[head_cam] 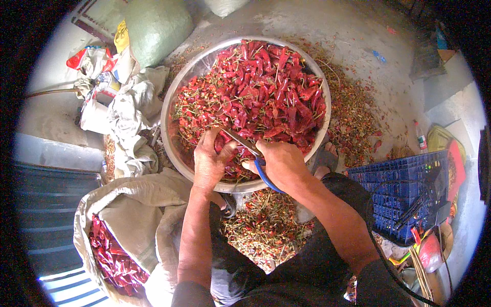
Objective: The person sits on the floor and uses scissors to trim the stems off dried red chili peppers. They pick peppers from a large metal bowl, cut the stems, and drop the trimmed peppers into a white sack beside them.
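Note:
A wide metal basin filled with dried red chili peppers stands before me. Many peppers still bear thin stems; the left part of the heap looks more like short cut pieces. My right hand grips scissors with blue handles, their blades pointing up and left over the peppers. Close to the blade tips, my left hand reaches into the near left of the basin, thumb apart from the fingers. Red pepper shows between them, but whether it is held is unclear.
An open woven sack of red chilies stands at lower left. Stems and scraps cover the floor between my legs and right of the basin. A blue plastic crate sits at right, crumpled sacks at left, a full green sack behind.

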Demonstrator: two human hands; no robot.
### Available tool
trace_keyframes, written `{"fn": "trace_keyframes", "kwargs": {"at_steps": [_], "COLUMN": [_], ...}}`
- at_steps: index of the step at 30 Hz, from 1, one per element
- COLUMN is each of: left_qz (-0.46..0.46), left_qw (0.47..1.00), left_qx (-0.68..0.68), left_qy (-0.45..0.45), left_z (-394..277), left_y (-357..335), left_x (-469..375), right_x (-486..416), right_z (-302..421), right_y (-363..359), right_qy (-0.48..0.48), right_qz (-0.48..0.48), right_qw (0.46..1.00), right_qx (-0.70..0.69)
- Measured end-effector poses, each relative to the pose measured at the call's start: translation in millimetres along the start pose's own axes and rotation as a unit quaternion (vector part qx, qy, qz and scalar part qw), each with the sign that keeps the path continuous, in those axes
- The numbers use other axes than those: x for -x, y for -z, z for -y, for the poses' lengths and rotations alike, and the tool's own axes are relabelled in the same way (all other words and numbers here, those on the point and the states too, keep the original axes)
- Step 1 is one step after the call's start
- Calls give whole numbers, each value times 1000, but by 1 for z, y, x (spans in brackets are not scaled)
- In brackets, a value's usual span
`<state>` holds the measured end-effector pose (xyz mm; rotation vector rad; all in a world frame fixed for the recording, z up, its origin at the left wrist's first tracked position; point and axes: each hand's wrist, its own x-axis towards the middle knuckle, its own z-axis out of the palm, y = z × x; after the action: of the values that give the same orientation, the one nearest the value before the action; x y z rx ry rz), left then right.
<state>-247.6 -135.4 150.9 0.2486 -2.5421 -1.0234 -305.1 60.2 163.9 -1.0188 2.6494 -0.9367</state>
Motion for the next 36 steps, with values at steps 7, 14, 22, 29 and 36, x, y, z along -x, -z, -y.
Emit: {"fn": "trace_keyframes", "kwargs": {"at_steps": [7, 14, 22, 29, 36], "left_qz": [17, 59, 80, 28, -5], "left_qw": [998, 924, 837, 863, 869], "left_qx": [-43, 360, 516, 489, 479], "left_qy": [40, 117, 163, 121, 127], "left_z": [-1, 7, 20, 12, 12], "left_y": [6, 12, -2, -4, 3], "left_x": [4, 5, 10, 3, -1], "right_x": [2, -1, -5, 0, 6], "right_z": [6, 17, 1, -2, -1], "right_y": [-4, 13, 34, 23, 13], "right_qy": [1, 22, -21, -2, 55], "right_qz": [-8, 91, 106, -39, -50], "right_qw": [1000, 923, 744, 989, 997], "right_qx": [-20, -373, -660, -144, -25]}}
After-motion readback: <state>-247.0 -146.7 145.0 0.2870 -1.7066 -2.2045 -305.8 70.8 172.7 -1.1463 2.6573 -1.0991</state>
